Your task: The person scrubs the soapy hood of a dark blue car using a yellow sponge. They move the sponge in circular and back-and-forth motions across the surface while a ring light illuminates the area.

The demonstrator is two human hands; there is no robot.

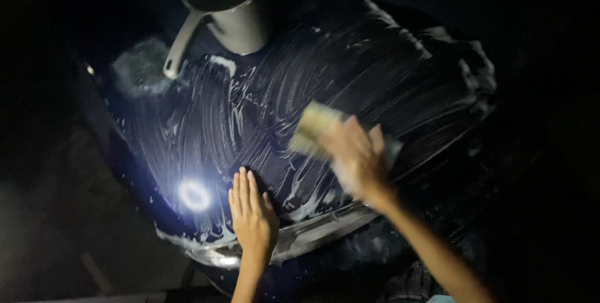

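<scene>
right hand [357,159] gripping a yellow sponge [314,129], left hand [252,212] flat, fingers together, on the soapy dark panel [350,71]

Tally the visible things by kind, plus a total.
Hands: 2, left hand flat on the panel, right hand on the sponge
Sponge: 1
Grey jug: 1
Soapy dark panel: 1
Total: 5
</scene>
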